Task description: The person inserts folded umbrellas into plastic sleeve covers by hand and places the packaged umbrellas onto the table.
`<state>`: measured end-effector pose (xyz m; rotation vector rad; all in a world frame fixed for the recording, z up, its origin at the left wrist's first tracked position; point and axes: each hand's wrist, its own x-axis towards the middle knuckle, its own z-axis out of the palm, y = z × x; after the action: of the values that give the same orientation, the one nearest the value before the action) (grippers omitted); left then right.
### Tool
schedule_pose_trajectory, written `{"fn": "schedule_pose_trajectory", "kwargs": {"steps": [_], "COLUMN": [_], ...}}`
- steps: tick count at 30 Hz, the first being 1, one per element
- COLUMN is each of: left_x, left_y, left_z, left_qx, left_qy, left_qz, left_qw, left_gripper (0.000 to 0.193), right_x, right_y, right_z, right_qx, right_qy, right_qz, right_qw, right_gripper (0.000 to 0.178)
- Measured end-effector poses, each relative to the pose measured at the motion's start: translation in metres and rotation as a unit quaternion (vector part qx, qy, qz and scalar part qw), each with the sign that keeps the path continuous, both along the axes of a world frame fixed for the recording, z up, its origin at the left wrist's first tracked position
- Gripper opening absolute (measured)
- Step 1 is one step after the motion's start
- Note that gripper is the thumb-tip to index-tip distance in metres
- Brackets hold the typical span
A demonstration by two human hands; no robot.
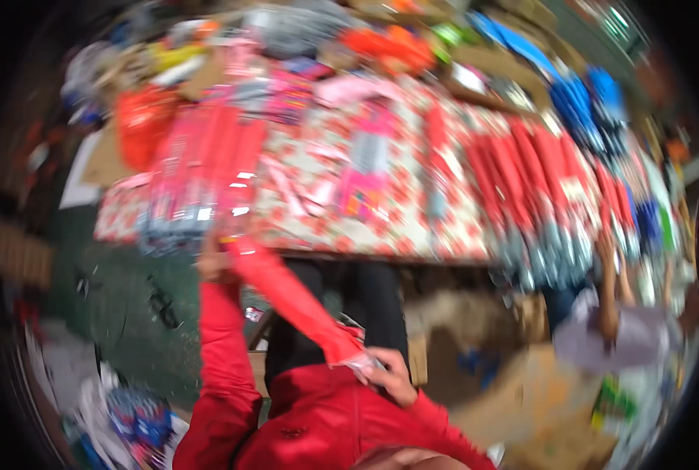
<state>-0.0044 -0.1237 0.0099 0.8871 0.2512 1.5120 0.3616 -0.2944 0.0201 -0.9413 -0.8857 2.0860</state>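
A long, flat red item, apparently in clear plastic, stretches diagonally across my lap. At its lower end my right hand is closed, with fingers pinching a pale, crumpled tip. Up by the table's front edge, my left hand is closed around the item's upper end, although motion blurs the fingers. Just beyond that hand, a pile of red wrapped pieces with grey ends lies on the left of the table. What the item is cannot be made out.
A flowered cloth covers the table. More red, grey-ended pieces lie in a row at its right. Pink-and-grey packets rest mid-table. Bags and cardboard crowd the back. At right, another person reaches toward the table.
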Motion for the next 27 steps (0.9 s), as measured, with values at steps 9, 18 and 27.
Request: {"fn": "schedule_pose_trajectory", "kwargs": {"steps": [9, 18, 27], "left_x": [-0.018, -0.017, -0.002], "left_y": [-0.057, -0.061, -0.064], "left_z": [0.07, 0.049, 0.056], "left_qx": [-0.103, -0.009, -0.066], "left_qy": [0.143, 0.018, -0.013], "left_qz": [0.103, -0.028, 0.021], "left_qw": [0.979, 0.999, 0.998], "left_gripper": [0.067, 0.055, 0.047], "right_x": [-0.043, -0.038, -0.054], "right_y": [-0.012, -0.012, -0.011], "right_z": [-0.011, -0.03, 0.008], "right_qx": [0.016, -0.037, 0.0], "right_qy": [0.04, 0.115, 0.034], "right_qz": [-0.02, 0.086, 0.121], "right_qw": [0.999, 0.989, 0.992], "right_gripper": [0.028, 0.027, 0.032]}}
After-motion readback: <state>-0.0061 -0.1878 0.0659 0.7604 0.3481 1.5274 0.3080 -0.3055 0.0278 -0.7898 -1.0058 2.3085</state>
